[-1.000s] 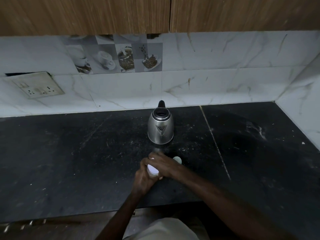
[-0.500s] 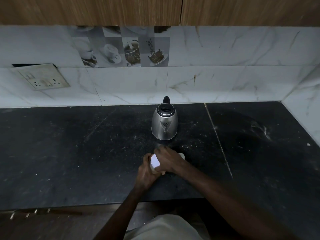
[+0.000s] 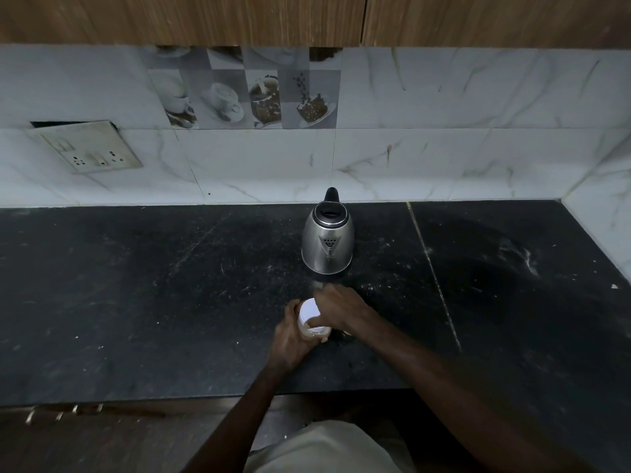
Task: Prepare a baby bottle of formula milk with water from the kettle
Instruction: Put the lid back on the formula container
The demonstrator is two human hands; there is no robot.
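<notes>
Lid (image 3: 309, 310) now tilted | left hand (image 3: 290, 339) clasps container (image 3: 316, 332) | right hand (image 3: 341, 310) fingers grip lid | container mostly hidden

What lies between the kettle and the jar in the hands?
Head view: only a short bare strip of black counter and the right hand gripping the jar.

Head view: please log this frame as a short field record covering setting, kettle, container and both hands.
setting: dark stone counter, marble-tiled wall, wooden cabinets above
kettle: steel, upright on the counter, beyond the hands, untouched
container: small, pale, in front of the kettle; bottle or jar, cannot tell
lid: white, tilted at the container's mouth
left hand: grips the container's side
right hand: holds the lid from above
</notes>
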